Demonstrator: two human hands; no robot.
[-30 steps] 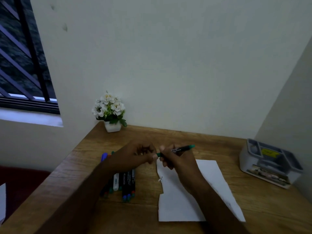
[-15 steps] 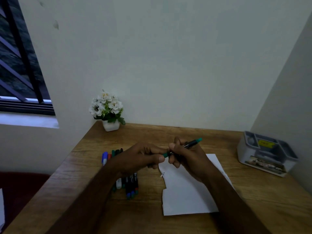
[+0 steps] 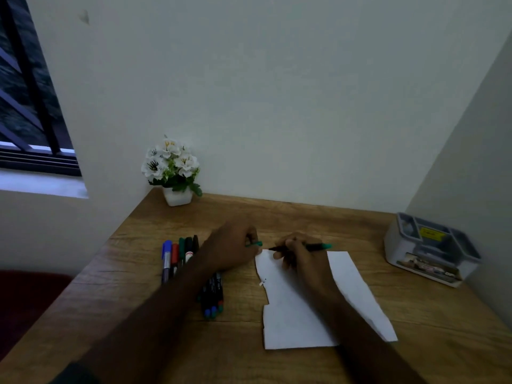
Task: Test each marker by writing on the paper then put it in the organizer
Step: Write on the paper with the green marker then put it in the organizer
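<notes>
A: What differs from half a second ago?

B: The hands have come apart. Back then both met on one marker above the paper's top left corner. Now the left hand [image 3: 235, 245] sits just left of the paper [image 3: 304, 309], fingers curled around the green cap [image 3: 255, 244], and the right hand [image 3: 297, 253] has the uncapped marker [image 3: 307, 247] alone

A: How does the right hand grip it?

B: Fingers closed around the dark barrel, green tail pointing right, bare tip aimed left at the paper's top left corner. Whether the tip touches the sheet, I cannot tell

A: And the cap?

B: Only its green end shows past the left fingertips; it is near the marker tip but clear of it

A: The other markers?

B: A row of them [image 3: 180, 253] lies on the table [image 3: 415, 314] partly under the left forearm, blue, red, green and dark caps toward the wall; they seem to lie as before

A: The organizer?

B: The organizer [image 3: 432, 250] stands at the right by the wall, well apart from both hands. A flower pot [image 3: 177, 173] stands in the back left corner. The view has also shifted a little between frames
</notes>
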